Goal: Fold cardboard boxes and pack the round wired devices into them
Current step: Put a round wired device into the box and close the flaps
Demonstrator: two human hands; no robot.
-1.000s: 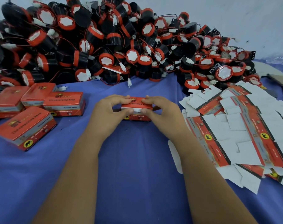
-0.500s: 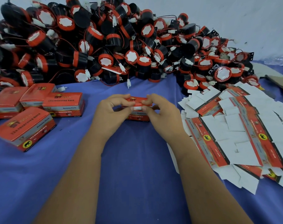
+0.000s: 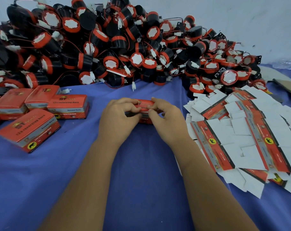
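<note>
A small red cardboard box (image 3: 144, 104) sits on the blue cloth at the middle, held between both hands. My left hand (image 3: 118, 120) grips its left end with curled fingers. My right hand (image 3: 168, 119) pinches its right end and front flap; the box's lower part is hidden behind my fingers. A big heap of round black-and-red wired devices (image 3: 118, 47) fills the back of the table. Flat unfolded box blanks (image 3: 251, 134) lie spread to the right.
Several closed red boxes (image 3: 41, 114) stand at the left on the blue cloth (image 3: 141, 180). A brown cardboard sheet (image 3: 286, 84) lies at the far right edge. A white wall rises behind the heap.
Both hands have shifted slightly on the box, the thumbs and fingers closing in over its top and front; the box has tilted a little. Nothing else moved.
</note>
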